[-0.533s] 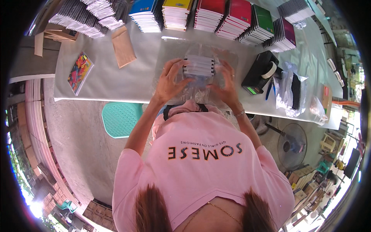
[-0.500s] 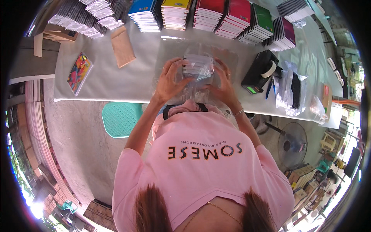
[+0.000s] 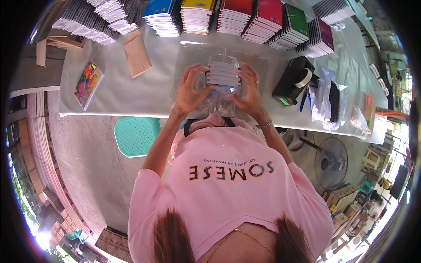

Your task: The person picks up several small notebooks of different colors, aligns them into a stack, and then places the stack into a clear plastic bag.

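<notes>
A small stack of spiral notebooks (image 3: 223, 73) stands in front of me, white page edges and dark binding showing. It sits on clear plastic film (image 3: 258, 65) spread over the table, and some of the film lies against its near side. My left hand (image 3: 191, 90) curves round the stack's left side, fingertips at its upper left corner and thumb at the near edge. On the other side, my right hand (image 3: 250, 90) holds the right edge the same way, fingers bent. Film hides part of the notebooks.
Stacks of coloured notebooks, such as a yellow stack (image 3: 198, 17), line the table's far side. A black tape dispenser (image 3: 293, 81) and blue pen (image 3: 303, 101) lie to the right. Leftward are a brown envelope (image 3: 137, 55) and colourful booklet (image 3: 88, 84). A green stool (image 3: 137, 136) stands below.
My fingers have shifted slightly along the stack's sides, and the stack's page edges now face me more squarely. Both hands stay at the stack.
</notes>
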A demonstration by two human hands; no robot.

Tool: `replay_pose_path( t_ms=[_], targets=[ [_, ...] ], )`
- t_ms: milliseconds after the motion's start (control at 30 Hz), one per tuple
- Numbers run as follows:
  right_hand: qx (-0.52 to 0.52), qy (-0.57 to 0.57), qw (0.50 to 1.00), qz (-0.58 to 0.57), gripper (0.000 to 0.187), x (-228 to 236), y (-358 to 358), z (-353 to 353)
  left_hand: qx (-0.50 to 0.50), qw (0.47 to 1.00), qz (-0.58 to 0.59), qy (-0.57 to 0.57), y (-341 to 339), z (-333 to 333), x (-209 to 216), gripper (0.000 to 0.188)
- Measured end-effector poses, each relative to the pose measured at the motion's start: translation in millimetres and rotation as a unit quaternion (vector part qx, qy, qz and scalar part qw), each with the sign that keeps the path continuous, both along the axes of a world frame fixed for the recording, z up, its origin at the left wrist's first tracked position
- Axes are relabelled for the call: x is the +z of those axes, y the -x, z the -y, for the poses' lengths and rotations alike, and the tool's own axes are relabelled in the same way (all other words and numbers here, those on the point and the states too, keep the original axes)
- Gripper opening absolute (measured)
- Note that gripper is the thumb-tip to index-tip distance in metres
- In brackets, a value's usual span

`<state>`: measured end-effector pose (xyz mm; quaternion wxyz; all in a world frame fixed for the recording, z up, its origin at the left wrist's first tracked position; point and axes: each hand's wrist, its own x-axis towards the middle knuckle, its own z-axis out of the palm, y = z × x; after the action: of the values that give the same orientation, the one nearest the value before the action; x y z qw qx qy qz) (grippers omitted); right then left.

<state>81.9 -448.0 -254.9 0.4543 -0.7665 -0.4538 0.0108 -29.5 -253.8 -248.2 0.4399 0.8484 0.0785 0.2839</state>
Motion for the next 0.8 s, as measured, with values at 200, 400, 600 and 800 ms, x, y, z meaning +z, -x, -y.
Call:
replay_pose_path(
  t_ms=[200, 400, 600, 800],
  targets=[
    [-0.035, -0.065, 0.994, -0.087, 0.074, -20, -3, 15, 0.01, 1.0, 0.001, 0.005, 0, 4, -1, 0.057],
    [-0.032, -0.048, 0.998, -0.031, 0.077, -8, 3, 4, 0.008, 0.999, 0.02, 0.03, -1, 3, -6, 0.06],
    [-0.027, 0.04, 0.998, 0.03, 0.073, -12, 3, 6, 0.009, 0.999, 0.018, 0.045, -1, 6, -2, 0.06],
    [-0.068, -0.102, 0.992, -0.028, 0.068, -15, 3, 7, 0.013, 0.998, 0.01, 0.058, 1, 8, 3, 0.056]
  ],
)
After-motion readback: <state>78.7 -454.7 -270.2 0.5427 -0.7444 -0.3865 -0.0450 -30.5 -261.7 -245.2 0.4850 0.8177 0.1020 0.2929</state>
